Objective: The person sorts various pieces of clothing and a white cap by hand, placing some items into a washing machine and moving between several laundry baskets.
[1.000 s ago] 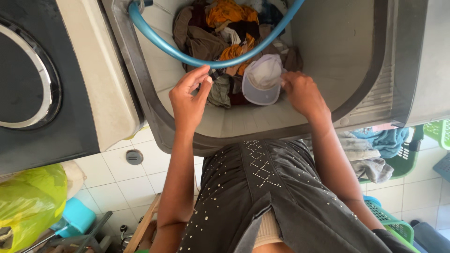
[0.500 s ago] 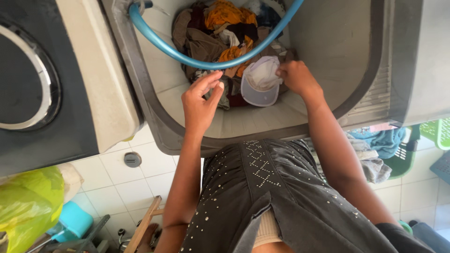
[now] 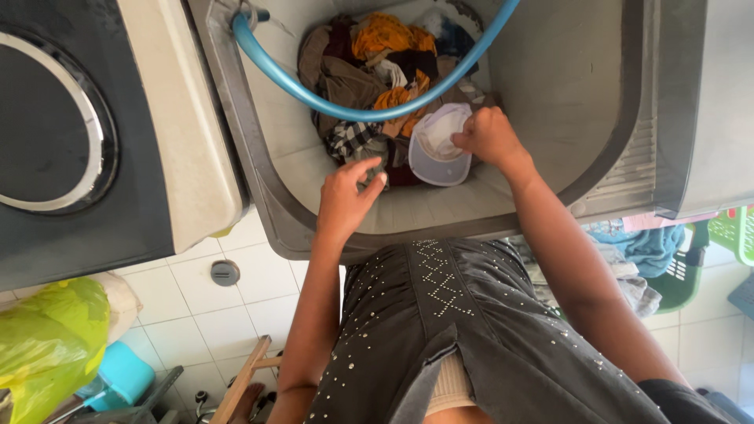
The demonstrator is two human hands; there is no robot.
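While the right hand [image 3: 488, 137] pinches the white cap [image 3: 437, 145] to lift it clear, the left hand [image 3: 345, 200] hovers spread over the clothes [image 3: 369, 71] in the tub [image 3: 565, 86].

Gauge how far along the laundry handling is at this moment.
Done: a heap of mixed clothes already lies in the washer tub, with the blue hose across it. In hand: the right hand grips a white cap; the left hand reaches toward the clothes. Left: more laundry fills the green basket.
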